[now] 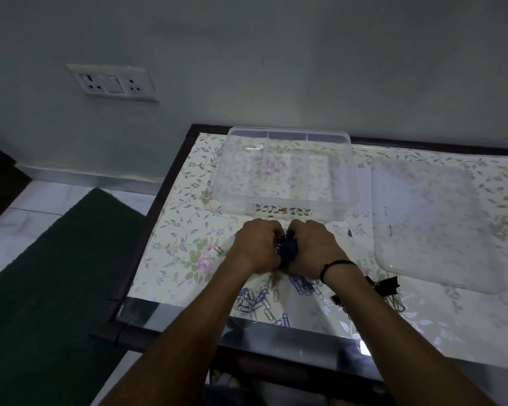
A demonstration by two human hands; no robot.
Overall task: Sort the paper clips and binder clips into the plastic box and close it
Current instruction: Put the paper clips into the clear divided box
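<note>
My left hand [255, 244] and my right hand [313, 247] are cupped together around a bunch of blue and silver paper clips [286, 249], just in front of the clear plastic box [346, 183]. The box stands open with dividers inside and looks empty. Its clear lid [428, 224] lies flat to the right. More paper clips [261, 300] are scattered under my forearms near the table's front edge. One lone clip [219, 249] lies left of my left hand. Black binder clips [386, 285] lie to the right of my right wrist.
The table [188, 200] has a floral cover under a glass top and stands against a wall. A small dark bit [349, 232] lies between my right hand and the lid. A dark green mat [56, 288] covers the floor on the left. A wall socket [112, 83] is up left.
</note>
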